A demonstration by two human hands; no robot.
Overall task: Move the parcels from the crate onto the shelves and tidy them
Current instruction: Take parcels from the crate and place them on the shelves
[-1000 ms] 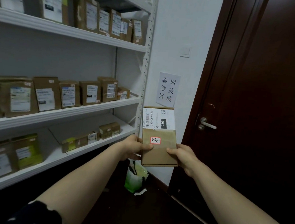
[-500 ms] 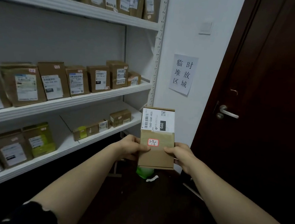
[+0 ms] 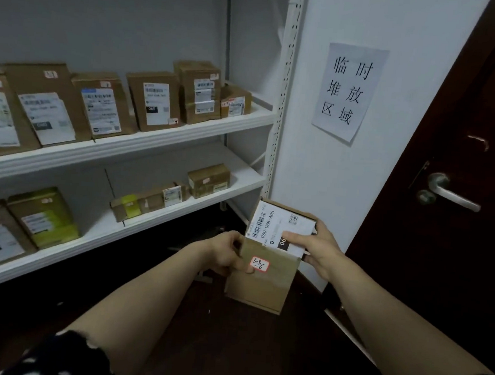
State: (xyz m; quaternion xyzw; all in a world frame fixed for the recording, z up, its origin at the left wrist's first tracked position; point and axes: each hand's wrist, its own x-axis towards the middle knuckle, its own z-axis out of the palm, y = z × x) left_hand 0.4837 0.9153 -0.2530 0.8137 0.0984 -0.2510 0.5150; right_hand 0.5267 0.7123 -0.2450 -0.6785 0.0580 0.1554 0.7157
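- So, at your far left the shelves (image 3: 154, 147) are lying to the left of and beyond the parcel you are holding. That is the relation the coming move is turning on, and it is making your left hand the nearer one to the boards.
- The upper board is carrying a row of upright boxes (image 3: 155, 103) leaning back toward the wall. The lower board (image 3: 243, 173) is showing a bare stretch at its right end, just beside a small brown box (image 3: 208, 179); I judge that gap is offering the easiest landing.
- Your left hand (image 3: 226, 252) is gripping the parcel (image 3: 261, 292) at the middle of its left edge, with the thumb lying on the front face and touching the red sticker (image 3: 259, 264). The fingers are curling behind, out of view.
- The parcel is hanging in the air between your two hands, near the shelving's right-hand post (image 3: 282, 101) and touching no board. Its long axis is running from you up and away, with the top leaning slightly right and the labelled face turning toward you.
- Your right hand (image 3: 321, 249) is clasping the upper right corner, with the thumb pressing across the white shipping label (image 3: 273, 223).
- Further right, a paper sign (image 3: 348, 91) is hanging on the wall, and a dark door (image 3: 456, 263) with a metal handle (image 3: 450, 194) is filling the edge.
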